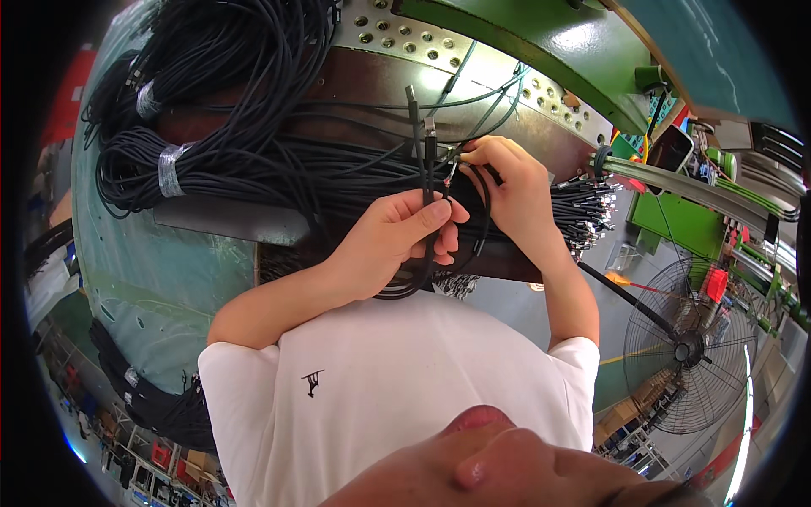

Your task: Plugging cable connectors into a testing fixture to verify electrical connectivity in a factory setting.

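Note:
My left hand (397,230) is closed round a coiled black cable (430,173), the thumb pressed along it. Two connector ends stick up above that thumb, one of them a metal USB plug (429,127). Close on its right, my right hand (517,188) pinches a thin part beside the coil; the fingers partly hide it, and I cannot make out what it is. A loop of black cable hangs between the hands. Behind them, long black cables (338,173) lie across the dark work surface (359,80).
Cable bundles bound with clear tape (171,169) lie at the left. Many metal-tipped cable ends (587,207) fan out past my right forearm. A green machine frame (549,51) and a perforated metal strip (405,38) stand at the back. A large fan (688,346) is at the right.

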Available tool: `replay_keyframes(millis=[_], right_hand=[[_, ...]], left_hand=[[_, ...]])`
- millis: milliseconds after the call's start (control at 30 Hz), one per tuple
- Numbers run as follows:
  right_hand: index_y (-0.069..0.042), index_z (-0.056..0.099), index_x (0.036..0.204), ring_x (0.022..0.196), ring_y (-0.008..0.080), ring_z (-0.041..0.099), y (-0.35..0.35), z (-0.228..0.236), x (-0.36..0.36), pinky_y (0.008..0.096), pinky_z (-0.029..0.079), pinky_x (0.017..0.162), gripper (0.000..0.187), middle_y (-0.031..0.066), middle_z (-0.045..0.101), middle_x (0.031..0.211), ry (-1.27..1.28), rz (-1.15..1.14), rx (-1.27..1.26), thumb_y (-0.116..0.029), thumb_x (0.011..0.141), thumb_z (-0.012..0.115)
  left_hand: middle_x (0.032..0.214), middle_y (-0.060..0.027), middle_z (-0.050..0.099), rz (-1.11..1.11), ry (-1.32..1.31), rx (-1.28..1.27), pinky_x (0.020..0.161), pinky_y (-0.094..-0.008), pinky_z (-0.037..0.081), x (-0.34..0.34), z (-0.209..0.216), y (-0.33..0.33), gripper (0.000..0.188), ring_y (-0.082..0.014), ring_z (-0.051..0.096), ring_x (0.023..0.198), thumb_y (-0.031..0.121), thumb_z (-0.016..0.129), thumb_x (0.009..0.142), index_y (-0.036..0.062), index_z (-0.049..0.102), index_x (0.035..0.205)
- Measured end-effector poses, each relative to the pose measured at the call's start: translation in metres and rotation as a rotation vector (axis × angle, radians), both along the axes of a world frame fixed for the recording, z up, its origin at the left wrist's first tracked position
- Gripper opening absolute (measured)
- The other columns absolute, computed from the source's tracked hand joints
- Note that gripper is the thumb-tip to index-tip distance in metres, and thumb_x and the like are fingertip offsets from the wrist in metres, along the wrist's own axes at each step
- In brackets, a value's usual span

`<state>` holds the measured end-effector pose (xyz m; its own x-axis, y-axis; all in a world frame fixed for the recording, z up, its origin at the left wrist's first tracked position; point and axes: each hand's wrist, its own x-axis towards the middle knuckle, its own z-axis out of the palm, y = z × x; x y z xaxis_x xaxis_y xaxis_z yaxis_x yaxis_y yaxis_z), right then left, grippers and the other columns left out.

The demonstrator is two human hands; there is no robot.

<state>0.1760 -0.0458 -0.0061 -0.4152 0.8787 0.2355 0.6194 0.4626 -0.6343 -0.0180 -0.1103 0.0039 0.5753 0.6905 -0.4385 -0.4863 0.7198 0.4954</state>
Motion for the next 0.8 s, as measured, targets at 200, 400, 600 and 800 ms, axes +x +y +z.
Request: replay_keyframes(millis=[200,400,600,800], right_hand=[[-0.006,0.064,0.095,0.085,0.0272,0.064,-0.002,0.01,-0.001,0.037,0.053,0.071,0.02,0.0078,0.064,0.091,-0.175,0.061,0.265,-0.004,0.076,0.069],[-0.006,0.064,0.101,0.086,0.0263,0.063,-0.007,0.019,0.024,0.0354,0.053,0.075,0.027,0.0071,0.06,0.094,-0.311,0.358,0.437,-0.011,0.075,0.068],[-0.003,0.061,0.091,0.075,0.0283,0.064,-0.003,-0.009,0.021,0.0363,0.052,0.066,0.019,0.0075,0.064,0.097,0.039,0.005,0.086,0.004,0.077,0.071],[-0.003,0.055,0.09,0.079,0.0309,0.063,-0.01,-0.01,0.02,0.0372,0.051,0.066,0.016,0.0086,0.061,0.097,-0.011,-0.046,0.048,0.002,0.081,0.067]], left_hand=[[0.088,-0.0067,0.064,-0.062,0.001,-0.014,0.076,-0.0302,0.053,0.001,-0.002,0.004,0.029,-0.0133,0.06,0.078,0.025,0.052,0.104,-0.0008,0.063,0.111],[0.102,-0.0133,0.069,-0.201,0.076,0.023,0.08,-0.03,0.052,0.003,0.005,0.004,0.033,-0.0141,0.063,0.084,0.025,0.05,0.105,-0.0041,0.063,0.114],[0.085,-0.0086,0.066,0.098,0.135,0.27,0.068,-0.025,0.048,-0.007,0.018,0.0,0.048,-0.0114,0.058,0.07,0.031,0.044,0.107,0.0041,0.041,0.147],[0.064,-0.0062,0.055,0.077,0.004,0.114,0.05,-0.0233,0.039,0.004,0.014,0.008,0.037,-0.0102,0.046,0.051,0.034,0.039,0.108,0.0047,0.05,0.127]])
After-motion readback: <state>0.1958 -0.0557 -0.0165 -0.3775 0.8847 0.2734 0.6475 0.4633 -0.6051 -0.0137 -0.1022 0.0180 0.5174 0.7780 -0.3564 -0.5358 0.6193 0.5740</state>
